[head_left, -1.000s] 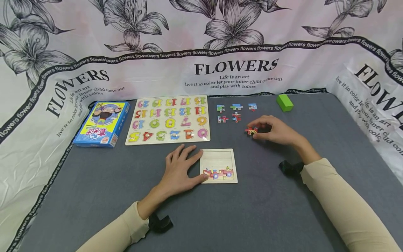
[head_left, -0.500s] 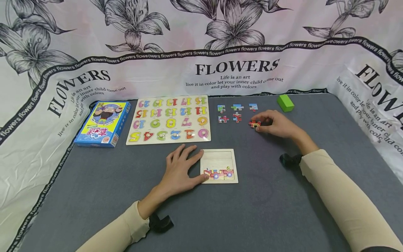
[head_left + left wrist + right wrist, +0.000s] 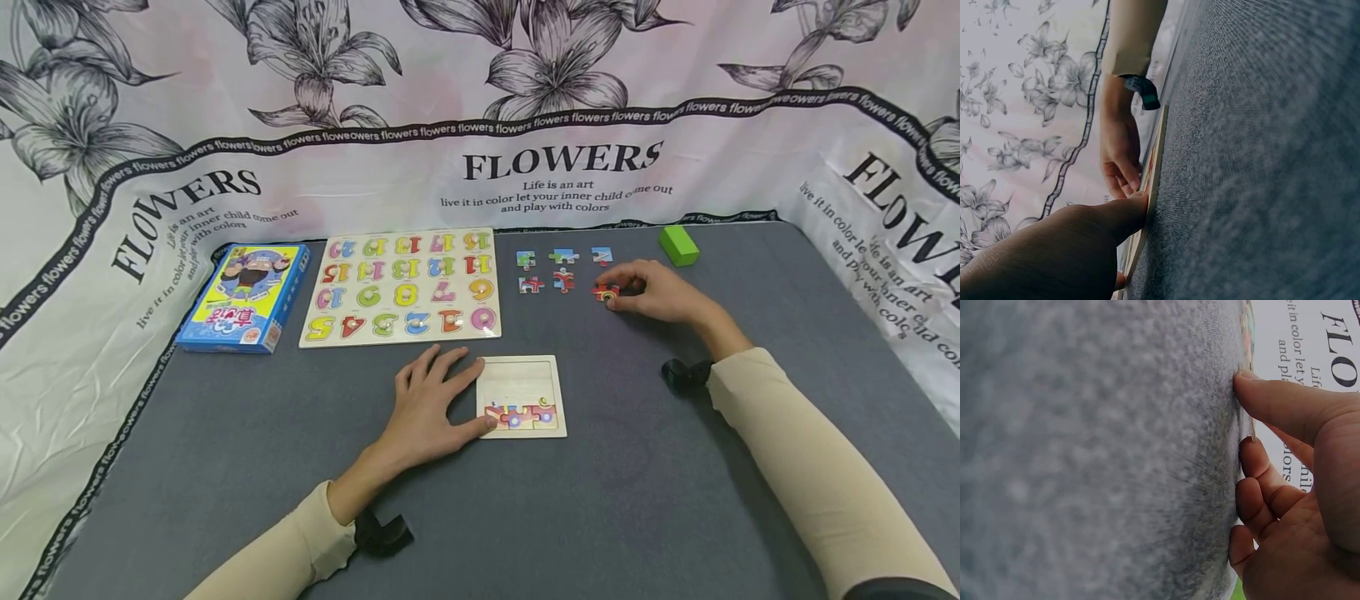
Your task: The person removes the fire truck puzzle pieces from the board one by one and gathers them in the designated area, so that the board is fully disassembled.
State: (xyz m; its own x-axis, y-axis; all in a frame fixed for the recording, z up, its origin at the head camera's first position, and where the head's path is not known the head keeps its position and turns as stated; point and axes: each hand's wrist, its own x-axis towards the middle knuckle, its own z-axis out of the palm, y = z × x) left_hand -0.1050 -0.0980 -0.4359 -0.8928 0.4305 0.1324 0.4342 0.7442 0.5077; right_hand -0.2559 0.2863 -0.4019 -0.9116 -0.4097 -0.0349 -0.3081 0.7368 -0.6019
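Note:
In the head view my left hand (image 3: 431, 408) rests at the left edge of a square wooden puzzle tray (image 3: 522, 364). Its fingers are spread, with the thumb on the near left corner and the index fingertip at the far left corner. Joined red vehicle pieces (image 3: 528, 415) lie along the tray's near side. Farther right, my right hand (image 3: 660, 292) pinches a red puzzle piece (image 3: 606, 293) with a yellow wheel between thumb and index finger, low over the cloth. From the right wrist view, the other fingertips (image 3: 1249, 499) curl close to the cloth.
Several loose puzzle pieces (image 3: 562, 256) lie in two rows left of the right hand. A green block (image 3: 679, 246) stands behind it. A number board (image 3: 401, 285) and a blue and yellow box (image 3: 243, 296) lie at the back left. A flower-printed cloth (image 3: 555, 179) hangs behind.
My right hand has shifted slightly away from me with the red piece, toward the rows of loose pieces, and then stayed there. The left hand and tray hold their place.

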